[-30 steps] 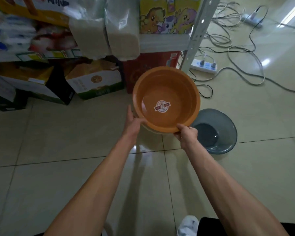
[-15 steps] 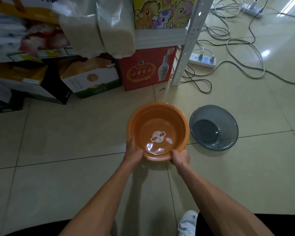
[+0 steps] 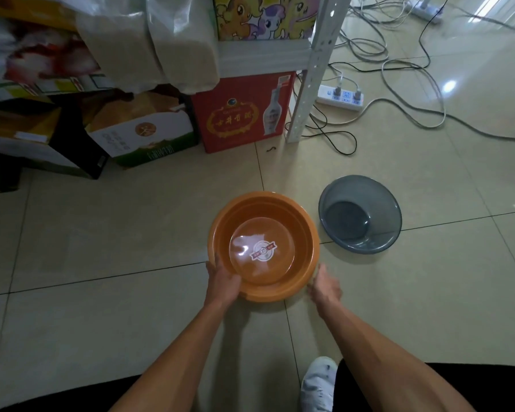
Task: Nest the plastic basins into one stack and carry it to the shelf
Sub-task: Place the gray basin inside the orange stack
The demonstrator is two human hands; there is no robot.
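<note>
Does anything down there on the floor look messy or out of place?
Yes, mildly. Loose cables sprawl across the tiles around the power strip, and a small dark curled scrap lies by the red box. The orange basin and grey basin sit upright and look undamaged.

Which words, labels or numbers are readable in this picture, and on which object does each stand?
Nothing reads clearly enough to quote.
Orange basin: round sticker, print too small.
Red box: gold characters in a frame, blurred.
White-green box: round logo and lines, blurred.
Yellow box: cartoon ponies, no words visible.
Grey basin: no label visible.
</note>
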